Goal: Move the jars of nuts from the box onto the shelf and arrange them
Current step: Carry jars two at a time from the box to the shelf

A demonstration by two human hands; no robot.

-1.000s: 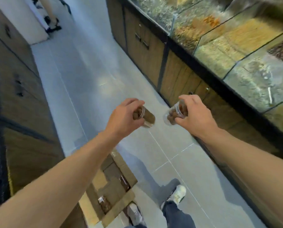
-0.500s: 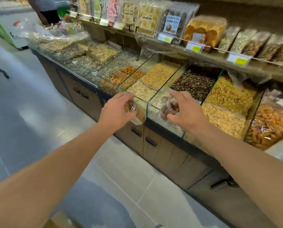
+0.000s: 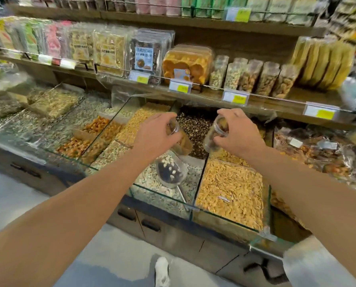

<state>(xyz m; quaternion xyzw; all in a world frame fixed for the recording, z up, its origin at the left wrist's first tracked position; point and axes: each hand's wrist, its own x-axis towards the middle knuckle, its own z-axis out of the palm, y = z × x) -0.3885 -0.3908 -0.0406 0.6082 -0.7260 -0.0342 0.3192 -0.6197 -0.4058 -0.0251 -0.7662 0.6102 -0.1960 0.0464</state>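
- Carrying step: left hand grips a clear plastic nut jar; right hand grips another clear nut-filled jar.
- Next: lift both toward the wooden shelf at one o'clock, beside the standing row of clear jars.

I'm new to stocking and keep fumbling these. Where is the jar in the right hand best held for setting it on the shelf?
Probably by its round side wall, coming from the lid end, much as the right hand holds its jar now. The jar is a clear cylinder that lies tilted, so fingers wrapped round the wall leave the flat base free to land on the shelf beside the jars standing there.
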